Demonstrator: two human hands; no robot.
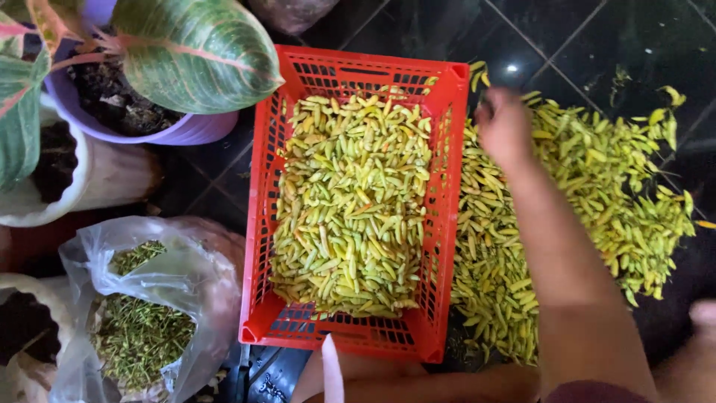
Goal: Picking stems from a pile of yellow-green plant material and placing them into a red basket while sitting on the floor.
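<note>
A red plastic crate (pixel 261 224) stands on the dark tiled floor, its bottom covered with small yellow-green chili peppers (pixel 350 209). A large loose pile of the same peppers (pixel 611 186) lies on the floor to the right of the crate. My right hand (pixel 503 130) reaches over the far part of this pile, close to the crate's far right corner. It is blurred and its fingers point down into the peppers, so I cannot tell whether it holds any. My left hand is not visible.
A clear plastic bag of green stems (pixel 142 328) sits left of the crate. Behind it stand a purple pot (pixel 186 130) with a large striped leaf (pixel 198 52) and a white pot (pixel 45 201). A skin-coloured limb (pixel 418 384) lies along the bottom edge.
</note>
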